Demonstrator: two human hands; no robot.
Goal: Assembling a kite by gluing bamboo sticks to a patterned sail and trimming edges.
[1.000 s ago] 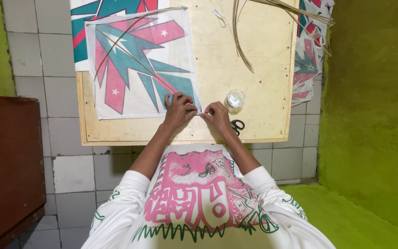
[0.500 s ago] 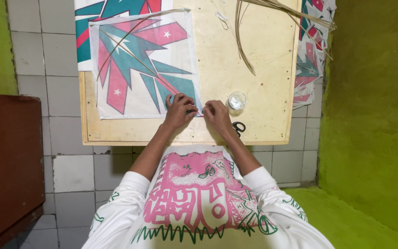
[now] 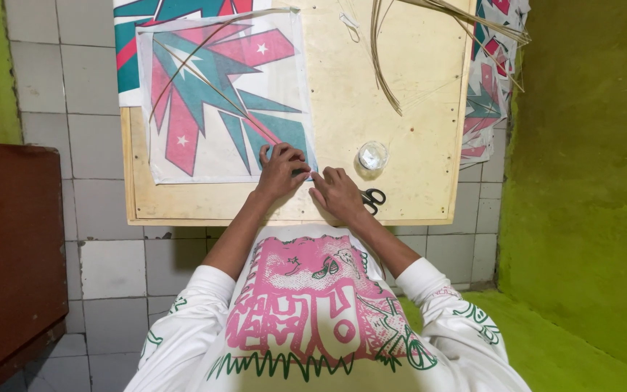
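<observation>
Centrally, a kite sheet [image 3: 219, 101] printed with teal and pink rays lies flat at the near-left part of the bench [image 3: 429, 196], its lower right corner under both hands. Left hand [image 3: 282, 170] presses that corner with fingers spread, apparently to keep the paper flat; right hand [image 3: 337, 192] rests beside it, fingers together on the paper's edge. Scissors [image 3: 373, 197] and a small clear container [image 3: 372, 155] sit just right, within reach; thin sticks [image 3: 386, 65] lie toward the far edge.

the kite paper [image 3: 219, 101] runs off the top edge; the left hand [image 3: 281, 170] hides its near corner. scissors [image 3: 373, 197] lie half hidden under the right hand [image 3: 337, 193].
</observation>
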